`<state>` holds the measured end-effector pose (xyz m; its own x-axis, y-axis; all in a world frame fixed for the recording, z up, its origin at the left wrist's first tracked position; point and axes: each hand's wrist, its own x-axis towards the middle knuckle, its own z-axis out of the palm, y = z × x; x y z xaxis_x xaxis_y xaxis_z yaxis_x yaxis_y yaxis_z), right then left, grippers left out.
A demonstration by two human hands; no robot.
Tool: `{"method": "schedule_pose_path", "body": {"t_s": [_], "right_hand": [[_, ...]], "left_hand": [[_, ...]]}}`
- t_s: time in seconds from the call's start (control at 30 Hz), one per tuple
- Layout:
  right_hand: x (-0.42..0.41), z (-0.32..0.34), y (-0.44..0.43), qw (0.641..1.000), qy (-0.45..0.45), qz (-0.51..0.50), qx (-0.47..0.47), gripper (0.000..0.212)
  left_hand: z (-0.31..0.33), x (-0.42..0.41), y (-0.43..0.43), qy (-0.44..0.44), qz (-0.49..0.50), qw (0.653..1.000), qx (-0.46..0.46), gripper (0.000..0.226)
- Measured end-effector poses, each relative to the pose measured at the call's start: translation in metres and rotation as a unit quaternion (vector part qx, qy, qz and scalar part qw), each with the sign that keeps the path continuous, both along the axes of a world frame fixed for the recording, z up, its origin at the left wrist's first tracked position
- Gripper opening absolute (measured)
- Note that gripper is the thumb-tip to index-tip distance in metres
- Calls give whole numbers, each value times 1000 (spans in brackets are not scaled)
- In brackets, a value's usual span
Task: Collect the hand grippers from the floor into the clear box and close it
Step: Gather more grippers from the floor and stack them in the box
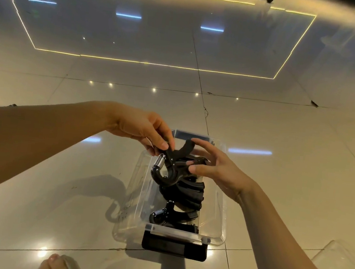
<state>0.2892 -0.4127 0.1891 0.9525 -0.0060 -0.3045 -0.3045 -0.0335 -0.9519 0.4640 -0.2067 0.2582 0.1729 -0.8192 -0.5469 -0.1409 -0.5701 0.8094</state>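
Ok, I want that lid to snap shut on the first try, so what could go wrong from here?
1. The hand gripper pinched by the left hand and right hand hangs above a stack of grippers already in the clear box; laid on top, it may stand proud of the rim and block the lid.
2. Its open handles could hook the others and shift the stack.
3. The near black latch lies folded out; the lid could snag on it.

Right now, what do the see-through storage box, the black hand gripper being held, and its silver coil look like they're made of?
The see-through storage box looks like glossy clear plastic: floor tiles show through its walls. The black hand gripper, held by the left hand and right hand, seems matte plastic or rubber. Its silver coil looks like polished metal, glinting brightly.
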Motion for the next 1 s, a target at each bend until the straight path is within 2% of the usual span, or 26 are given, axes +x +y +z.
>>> {"method": "schedule_pose_path", "body": {"t_s": [0.13,0.27,0.43,0.6,0.67,0.73,0.77,0.83,0.9,0.93,1.0], "right_hand": [[-3,-4,-1,1000,17,15,-19,75],[-6,-11,3,989,21,63,-135,86],[-10,-24,9,970,17,79,-230,87],[-13,-36,12,890,46,125,-436,93],[-13,-38,15,841,33,150,-519,93],[-14,-41,22,785,-19,176,-594,89],[-15,-44,26,770,-45,183,-609,86],[-16,-51,33,765,-68,195,-610,83],[-16,-59,36,773,-60,208,-597,83],[-17,-64,34,779,-50,215,-587,83],[-21,-74,30,790,-22,231,-568,83]], "left_hand": [[-15,-4,-3,-47,16,998,35,24],[-41,-9,-6,-44,100,992,56,29],[-62,-16,-14,-55,152,986,49,20],[-74,-24,-24,-50,157,984,64,19],[-80,-29,-27,-55,154,984,74,19],[-85,-31,-27,-57,163,981,84,18],[-89,-32,-26,-54,169,980,88,18],[-94,-34,-23,-51,176,979,89,17],[-99,-38,-19,-98,156,980,80,18],[-102,-40,-18,-158,147,975,62,18],[-107,-43,-17,-300,178,937,11,21]]}}
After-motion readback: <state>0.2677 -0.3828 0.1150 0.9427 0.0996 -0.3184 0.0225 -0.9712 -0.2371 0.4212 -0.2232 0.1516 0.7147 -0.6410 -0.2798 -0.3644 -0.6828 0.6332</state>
